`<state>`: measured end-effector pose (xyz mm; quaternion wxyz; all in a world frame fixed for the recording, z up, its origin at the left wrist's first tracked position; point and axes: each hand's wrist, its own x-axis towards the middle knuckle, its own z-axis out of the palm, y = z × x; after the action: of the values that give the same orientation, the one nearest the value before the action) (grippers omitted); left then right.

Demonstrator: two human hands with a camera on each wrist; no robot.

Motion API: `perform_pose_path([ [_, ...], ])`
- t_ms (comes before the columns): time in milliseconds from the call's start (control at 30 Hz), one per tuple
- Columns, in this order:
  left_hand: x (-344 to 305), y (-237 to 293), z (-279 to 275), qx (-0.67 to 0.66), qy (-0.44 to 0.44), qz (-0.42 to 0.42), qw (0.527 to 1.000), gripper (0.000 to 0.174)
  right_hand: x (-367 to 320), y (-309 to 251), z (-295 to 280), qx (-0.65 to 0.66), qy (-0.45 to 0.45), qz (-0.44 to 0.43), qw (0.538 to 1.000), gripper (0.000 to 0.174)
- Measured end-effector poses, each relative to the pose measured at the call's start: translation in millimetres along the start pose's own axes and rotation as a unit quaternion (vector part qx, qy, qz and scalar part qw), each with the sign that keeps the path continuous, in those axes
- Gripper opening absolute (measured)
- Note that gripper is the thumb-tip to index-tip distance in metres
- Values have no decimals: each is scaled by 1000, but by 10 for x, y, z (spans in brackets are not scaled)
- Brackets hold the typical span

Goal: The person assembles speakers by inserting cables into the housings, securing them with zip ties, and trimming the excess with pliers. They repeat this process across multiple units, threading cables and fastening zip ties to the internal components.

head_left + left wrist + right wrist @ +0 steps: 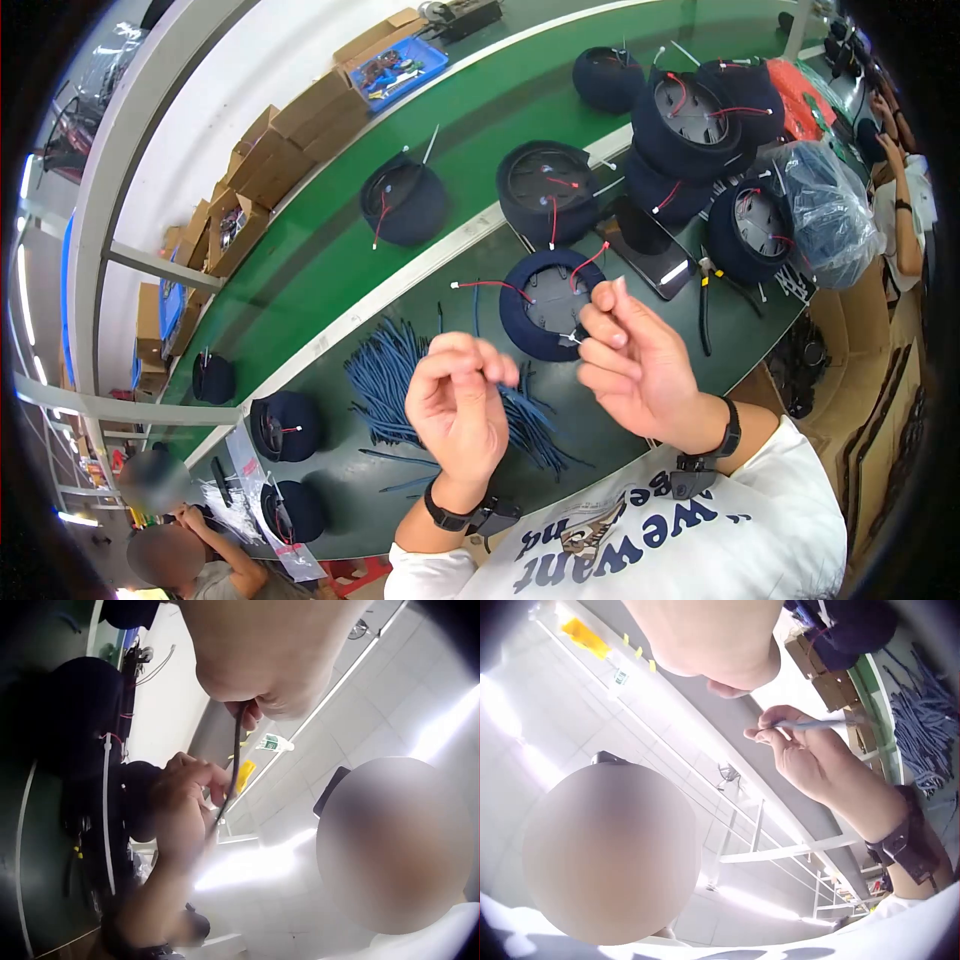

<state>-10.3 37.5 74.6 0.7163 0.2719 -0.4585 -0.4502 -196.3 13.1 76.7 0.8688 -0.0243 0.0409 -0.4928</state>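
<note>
currently, one slender dark cord [237, 754] is held in the air over the surface [750, 345], pinched by the fingers of the left hand [458, 395]. right hand [640, 370]: raised opposite, fingers bent; whether anything is gripped by it cannot be told. a gap is left between the hands, and the near edge of the surface is bordered by a white shirt [650, 530]. a heap of blue cords [385, 375] is laid below the left hand; a round padded piece [522, 325] is set beyond the gap. long axis of cord: in the left wrist view, steep and slightly bowed; in the right wrist view, nearly level, the blurred end pointed rightward.
</note>
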Motion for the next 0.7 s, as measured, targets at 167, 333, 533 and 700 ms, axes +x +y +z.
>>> perform_pose_path([
  [167,6,-188,37,-86,13,-72,994,8,-127,12,-116,-366,46,-79,926,29],
  [333,-53,-181,101,-88,-39,-37,995,3,-243,98,-73,-334,26,148,930,51],
  [533,-154,-192,133,-65,-102,-58,991,4,-31,36,-98,-156,49,12,986,35],
  [700,-128,-180,153,-3,-67,-60,996,16,57,-149,-175,-105,5,-83,991,20],
])
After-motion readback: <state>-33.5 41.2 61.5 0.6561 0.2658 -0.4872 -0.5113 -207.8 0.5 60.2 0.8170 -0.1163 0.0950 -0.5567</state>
